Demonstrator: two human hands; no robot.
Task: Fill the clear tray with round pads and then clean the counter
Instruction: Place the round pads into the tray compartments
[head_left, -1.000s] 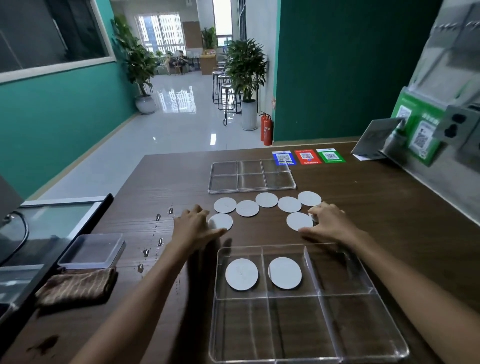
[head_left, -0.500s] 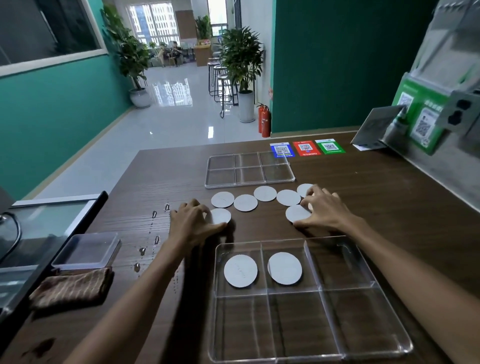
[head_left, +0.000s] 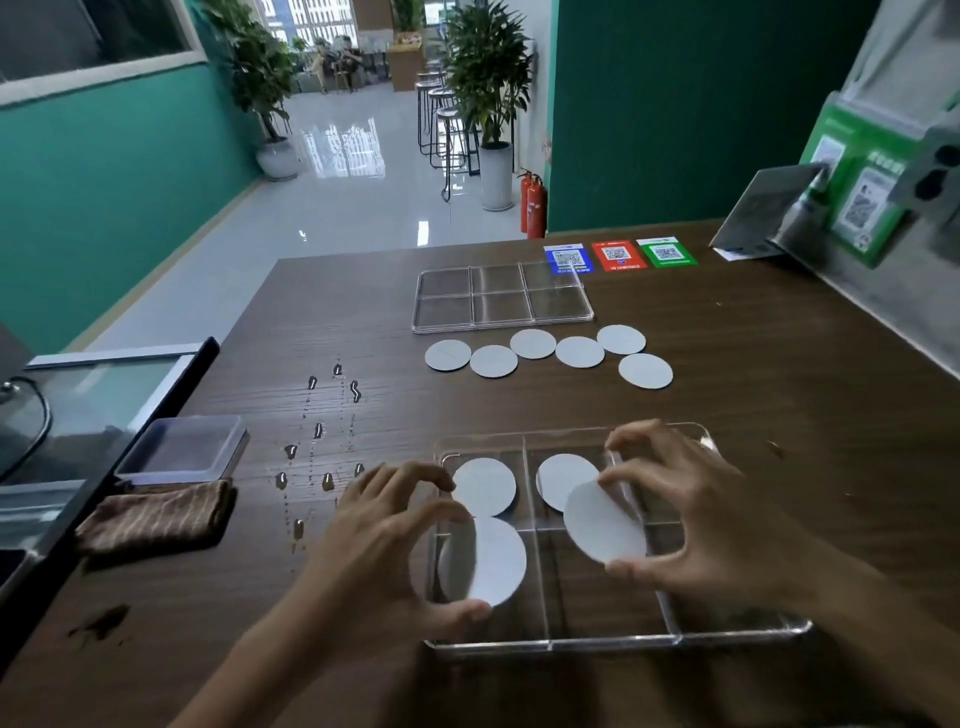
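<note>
Left hand: fingers curled, thumb below and fingertips above, pinching a round pad by its edge over the near-left compartment of the clear tray.
Right hand: fingers curved, thumb under and fingertips on top, pinching a second pad, tilted, above the tray's middle column.
Clear tray: six compartments, near edge of the table; one pad lies flat in the far-left compartment, another in the far-middle one, partly covered by the held pad.
Held pads: whether either touches the tray floor is hard to judge from this angle.
Loose pads: six in a rough row on the table, beyond the tray.
Second tray: clear, farther back.
Water drops: scattered left of the tray.
Brown cloth: folded at the table's left edge, a lidded plastic box just behind it.
</note>
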